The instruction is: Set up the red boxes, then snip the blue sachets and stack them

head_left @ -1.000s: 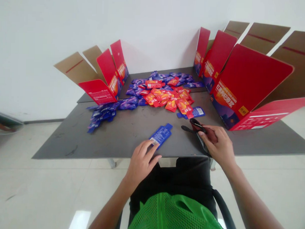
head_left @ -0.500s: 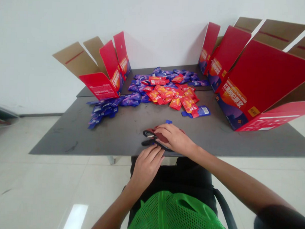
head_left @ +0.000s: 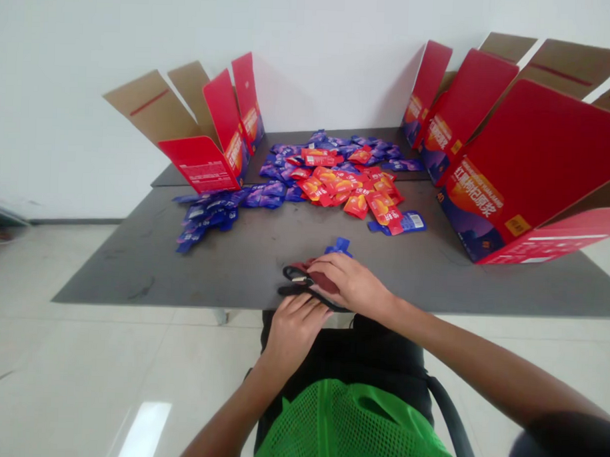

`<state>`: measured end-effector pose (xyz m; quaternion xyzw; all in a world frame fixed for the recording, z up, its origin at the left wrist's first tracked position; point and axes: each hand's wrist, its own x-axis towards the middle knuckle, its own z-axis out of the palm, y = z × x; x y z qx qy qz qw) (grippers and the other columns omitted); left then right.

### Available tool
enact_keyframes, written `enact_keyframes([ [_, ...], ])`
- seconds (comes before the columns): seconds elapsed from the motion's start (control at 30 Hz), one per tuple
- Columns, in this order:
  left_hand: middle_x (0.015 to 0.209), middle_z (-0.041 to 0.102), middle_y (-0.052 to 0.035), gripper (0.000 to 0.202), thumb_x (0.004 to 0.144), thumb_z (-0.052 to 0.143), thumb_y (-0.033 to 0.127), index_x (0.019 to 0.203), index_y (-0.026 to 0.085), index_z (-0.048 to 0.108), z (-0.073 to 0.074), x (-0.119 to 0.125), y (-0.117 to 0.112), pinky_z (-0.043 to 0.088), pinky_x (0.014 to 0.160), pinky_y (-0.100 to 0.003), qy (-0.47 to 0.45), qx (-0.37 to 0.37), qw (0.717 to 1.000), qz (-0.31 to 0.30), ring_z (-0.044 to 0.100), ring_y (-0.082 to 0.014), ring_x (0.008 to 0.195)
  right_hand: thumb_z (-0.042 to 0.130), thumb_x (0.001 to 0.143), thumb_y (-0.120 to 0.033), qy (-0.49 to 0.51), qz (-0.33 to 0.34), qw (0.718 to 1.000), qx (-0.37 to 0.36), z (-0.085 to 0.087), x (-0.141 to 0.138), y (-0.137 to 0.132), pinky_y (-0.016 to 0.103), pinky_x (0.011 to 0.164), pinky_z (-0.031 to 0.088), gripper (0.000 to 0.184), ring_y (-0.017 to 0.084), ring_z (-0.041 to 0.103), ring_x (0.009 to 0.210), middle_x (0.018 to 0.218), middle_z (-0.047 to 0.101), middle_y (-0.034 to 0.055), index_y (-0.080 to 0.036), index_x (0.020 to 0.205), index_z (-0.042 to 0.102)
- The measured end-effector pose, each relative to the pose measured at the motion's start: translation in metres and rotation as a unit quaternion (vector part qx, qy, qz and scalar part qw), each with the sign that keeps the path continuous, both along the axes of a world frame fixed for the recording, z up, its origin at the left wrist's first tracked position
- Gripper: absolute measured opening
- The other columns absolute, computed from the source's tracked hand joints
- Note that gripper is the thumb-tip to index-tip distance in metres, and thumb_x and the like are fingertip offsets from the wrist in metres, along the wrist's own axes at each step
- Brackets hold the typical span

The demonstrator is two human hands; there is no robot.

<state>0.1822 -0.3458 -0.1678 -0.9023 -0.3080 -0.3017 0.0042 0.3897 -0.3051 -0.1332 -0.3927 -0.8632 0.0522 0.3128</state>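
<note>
Pale wall point(head_left: 142, 23) rises beyond a dark grey table point(head_left: 129, 249), whose near edge runs right under both hands. At that edge, the right hand point(head_left: 356, 283) reaches across from the right, its fingers curled over a reddish-brown and black pouch point(head_left: 325, 282), gripping it. Black loops point(head_left: 291, 273) stick out from the pouch on its left side, just above the left hand's fingertips. The left hand point(head_left: 294, 328) lies lower, fingers bent against the pouch's near edge; whether it grips anything or only steadies is hidden. Just past the right hand's knuckles a bit of a blue packet point(head_left: 338, 247) shows; the rest is covered, so how it meets the pouch is unclear. Farther out ahead of both hands, red sachets point(head_left: 356, 203) lie heaped against blue sachets point(head_left: 274, 171), and to the left of the left hand sits another blue cluster point(head_left: 208, 218). Red cartons stand with flaps raised far to the left point(head_left: 202, 165) and well right of the right hand point(head_left: 517, 176). As for progress, the pouch is at the blue packet and work there looks under way, judging by the hands' closeness; the heaped sachets lie loose outside the cartons, none of which is closed.
</note>
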Motion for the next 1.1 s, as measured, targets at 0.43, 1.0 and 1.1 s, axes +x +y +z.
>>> enact_keyframes([
  [0.43, 0.11, 0.081, -0.0041, 0.014, 0.103, 0.063, 0.023, 0.106, 0.02, 0.076, -0.003, 0.0, 0.0, 0.056, 0.092, -0.044, -0.011, -0.034, 0.999, 0.008, 0.075, -0.026, 0.107, 0.061, 0.102, -0.031, 0.014, 0.005, 1.0, 0.018, 0.003, -0.004, -0.008, 0.039, 0.098, 0.058, 0.032, 0.022, 0.066, 0.118, 0.13, 0.068, 0.0084, -0.026, 0.133, 0.06],
  [1.0, 0.119, 0.079, -0.0043, 0.017, 0.101, 0.066, 0.022, 0.115, 0.02, 0.075, -0.006, 0.0, 0.0, 0.056, 0.093, -0.042, -0.024, -0.04, 0.999, 0.013, 0.073, -0.0245, 0.115, 0.061, 0.102, -0.036, -0.011, -0.024, 0.999, 0.02, -0.006, 0.007, 0.01, 0.039, 0.092, 0.06, 0.028, 0.023, 0.068, 0.11, 0.123, 0.07, 0.0095, -0.023, 0.128, 0.062],
  [1.1, 0.132, 0.074, -0.0048, 0.025, 0.102, 0.065, 0.023, 0.126, 0.02, 0.071, -0.008, 0.0, 0.0, 0.056, 0.094, -0.041, -0.028, -0.034, 0.999, 0.011, 0.069, -0.0234, 0.124, 0.064, 0.1, -0.036, -0.026, -0.096, 0.994, 0.05, -0.001, 0.035, 0.042, 0.044, 0.089, 0.06, 0.028, 0.028, 0.069, 0.106, 0.118, 0.071, 0.0127, -0.02, 0.123, 0.065],
])
